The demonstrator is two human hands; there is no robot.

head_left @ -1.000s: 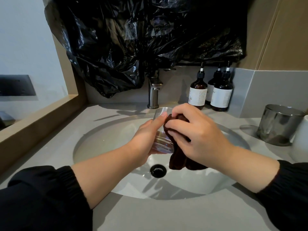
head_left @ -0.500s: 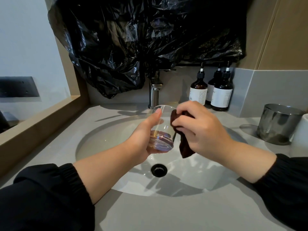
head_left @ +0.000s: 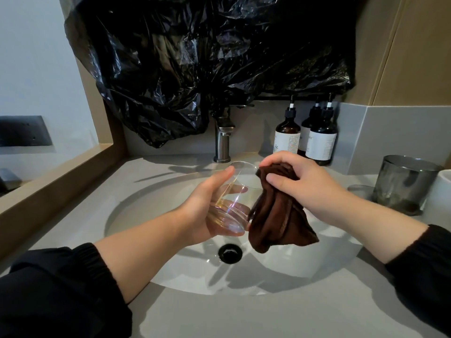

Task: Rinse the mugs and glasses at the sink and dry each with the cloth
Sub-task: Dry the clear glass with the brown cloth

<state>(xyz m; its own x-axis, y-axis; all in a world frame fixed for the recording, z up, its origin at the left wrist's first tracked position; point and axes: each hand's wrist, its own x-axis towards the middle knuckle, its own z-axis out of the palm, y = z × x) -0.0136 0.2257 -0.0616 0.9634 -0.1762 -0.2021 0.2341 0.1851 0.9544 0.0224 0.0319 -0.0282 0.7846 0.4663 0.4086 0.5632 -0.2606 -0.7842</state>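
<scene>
Over the white sink basin (head_left: 151, 215), my left hand (head_left: 205, 203) grips a clear iridescent glass (head_left: 231, 211), tilted with its thick base toward me and its rim pointing at the tap. My right hand (head_left: 307, 184) holds a bunched dark brown cloth (head_left: 275, 215) just right of the glass. The cloth touches the glass's rim and side and hangs down below my fist. A white mug (head_left: 439, 198) shows partly at the right edge of the counter.
A steel tap (head_left: 222, 140) stands behind the basin, with three brown pump bottles (head_left: 307, 140) to its right. A metal cup (head_left: 402, 184) sits on the right counter. Black plastic sheeting (head_left: 207, 57) hangs over the mirror. The drain (head_left: 230, 252) lies below the hands.
The cloth has come out from over the glass's mouth and now hangs open at its right side. The glass has tilted so that more of its rim shows.
</scene>
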